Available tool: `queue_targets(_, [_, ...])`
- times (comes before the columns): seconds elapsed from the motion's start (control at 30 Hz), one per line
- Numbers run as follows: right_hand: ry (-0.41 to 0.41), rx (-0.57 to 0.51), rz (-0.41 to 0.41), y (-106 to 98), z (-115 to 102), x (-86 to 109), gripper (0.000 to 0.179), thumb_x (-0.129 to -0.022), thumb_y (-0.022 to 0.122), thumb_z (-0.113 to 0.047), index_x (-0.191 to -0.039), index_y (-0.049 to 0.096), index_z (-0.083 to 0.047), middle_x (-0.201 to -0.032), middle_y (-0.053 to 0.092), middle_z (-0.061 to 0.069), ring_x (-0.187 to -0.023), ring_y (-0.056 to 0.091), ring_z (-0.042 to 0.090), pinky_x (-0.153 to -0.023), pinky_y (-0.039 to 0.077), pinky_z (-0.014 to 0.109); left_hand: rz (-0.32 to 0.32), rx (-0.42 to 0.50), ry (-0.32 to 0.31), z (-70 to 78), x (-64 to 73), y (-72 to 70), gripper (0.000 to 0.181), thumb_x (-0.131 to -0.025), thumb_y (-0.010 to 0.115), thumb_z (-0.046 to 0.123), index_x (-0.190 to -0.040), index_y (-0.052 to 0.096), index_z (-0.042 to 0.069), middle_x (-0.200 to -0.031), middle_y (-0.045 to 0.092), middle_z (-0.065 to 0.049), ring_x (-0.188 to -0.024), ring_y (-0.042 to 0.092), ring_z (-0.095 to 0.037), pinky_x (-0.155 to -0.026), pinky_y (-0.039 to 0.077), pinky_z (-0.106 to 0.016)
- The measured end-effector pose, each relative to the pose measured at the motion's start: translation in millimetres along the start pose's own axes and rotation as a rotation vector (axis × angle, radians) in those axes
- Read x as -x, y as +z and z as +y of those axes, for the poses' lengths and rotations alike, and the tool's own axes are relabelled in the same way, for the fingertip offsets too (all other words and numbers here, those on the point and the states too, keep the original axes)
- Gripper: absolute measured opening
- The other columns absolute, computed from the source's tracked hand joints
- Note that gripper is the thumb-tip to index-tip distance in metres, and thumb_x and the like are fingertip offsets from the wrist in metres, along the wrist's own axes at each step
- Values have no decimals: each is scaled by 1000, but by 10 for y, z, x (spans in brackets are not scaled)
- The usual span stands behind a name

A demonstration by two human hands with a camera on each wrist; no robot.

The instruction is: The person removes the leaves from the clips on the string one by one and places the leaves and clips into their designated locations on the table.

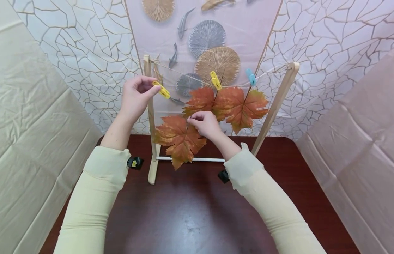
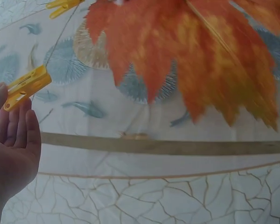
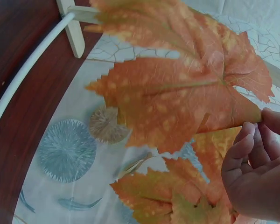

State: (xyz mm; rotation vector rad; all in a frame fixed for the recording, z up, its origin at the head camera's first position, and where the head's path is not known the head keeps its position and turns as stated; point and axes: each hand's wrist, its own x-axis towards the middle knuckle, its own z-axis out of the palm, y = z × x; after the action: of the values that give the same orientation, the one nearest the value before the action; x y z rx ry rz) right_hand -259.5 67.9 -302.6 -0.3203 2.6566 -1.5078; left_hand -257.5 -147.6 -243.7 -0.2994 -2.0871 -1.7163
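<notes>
Between thumb and fingers my left hand (image 1: pixel 135 94) pinches a yellow clothespin (image 1: pixel 162 90) beside the left post, near the string (image 1: pixel 181 71). My right hand (image 1: pixel 205 123) pinches an orange maple leaf (image 1: pixel 181 138) near its top; in the right wrist view the thumb and fingertips grip the edge of this leaf (image 3: pixel 177 88). Two more orange leaves hang from the string: one leaf (image 1: pixel 201 98) below another yellow clothespin (image 1: pixel 215 80), and a second leaf (image 1: pixel 242 106) below a blue clothespin (image 1: pixel 251 77). The held leaf hangs lower and left of them.
A wooden frame with a left post (image 1: pixel 151 116) and a right post (image 1: pixel 276 106) carries the string, with a white bar (image 1: pixel 209 159) low between them. It stands on a dark red table (image 1: pixel 184 208). Behind is a patterned cloth (image 1: pixel 247 21); pale cloth walls (image 1: pixel 31 123) flank both sides.
</notes>
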Motion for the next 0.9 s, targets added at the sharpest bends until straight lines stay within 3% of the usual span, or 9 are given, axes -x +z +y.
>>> queue_targets(0.23, [-4, 41, 10, -132, 136, 126, 22, -92, 59, -22, -99, 69, -4, -104, 66, 9, -83, 53, 17, -68, 41, 26, -58, -40, -22, -169, 131, -77, 23, -84, 68, 10, -104, 63, 0, -79, 61, 15, -75, 58, 0, -69, 46, -13])
queue_targets(0.4, [9, 75, 4, -236, 208, 228, 23, -92, 59, -25, -98, 69, -6, -100, 67, 9, -78, 51, 18, -64, 40, 28, -103, -60, -53, -286, 220, -142, 31, -86, 67, 12, -110, 60, -5, -80, 60, 17, -75, 57, 0, -68, 45, -12])
queue_targets(0.63, [-10, 85, 13, -385, 357, 340, 21, -92, 59, -22, -95, 69, -3, -101, 67, 10, -80, 54, 14, -65, 42, 25, -158, -107, -116, -461, 353, -232, 37, -87, 66, 14, -118, 58, -3, -87, 60, 14, -80, 57, -1, -72, 47, -10])
queue_targets(0.9, [7, 89, 11, -580, 563, 465, 22, -92, 59, -20, -96, 68, -1, -96, 68, 11, -74, 51, 12, -63, 39, 25, -262, -71, -170, -675, 543, -376, 40, -86, 66, 7, -121, 52, -7, -95, 58, 11, -87, 59, 3, -79, 48, -9])
